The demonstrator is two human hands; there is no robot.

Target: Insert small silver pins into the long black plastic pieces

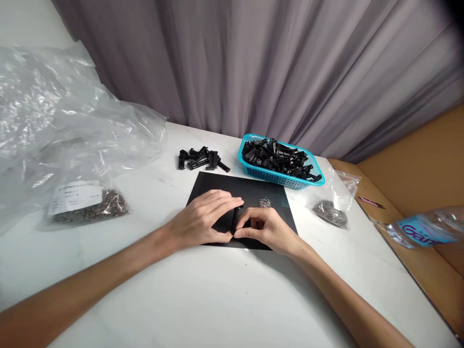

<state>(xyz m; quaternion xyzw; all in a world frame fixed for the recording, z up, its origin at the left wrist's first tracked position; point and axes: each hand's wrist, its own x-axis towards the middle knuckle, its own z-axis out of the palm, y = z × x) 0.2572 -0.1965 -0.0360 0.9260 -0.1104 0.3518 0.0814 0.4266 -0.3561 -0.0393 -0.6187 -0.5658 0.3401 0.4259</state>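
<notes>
Over a black mat [217, 182] on the white table, my left hand [205, 217] grips a slim black plastic part [235, 220], fingers at its far end and thumb at its near end. My right hand [266, 226] is closed in a pinch at the near end of the same part. Whatever small thing may be between my right fingertips is hidden. A little heap of tiny shiny metal pieces [265, 202] lies on the mat just beyond my right hand.
Behind the mat stands a blue basket [286, 181] full of black plastic parts. Several similar parts [203, 158] lie loose left of it. Bags of small metal pieces [105, 205] [329, 212] rest on both sides. A plastic bottle [424, 229] lies at right.
</notes>
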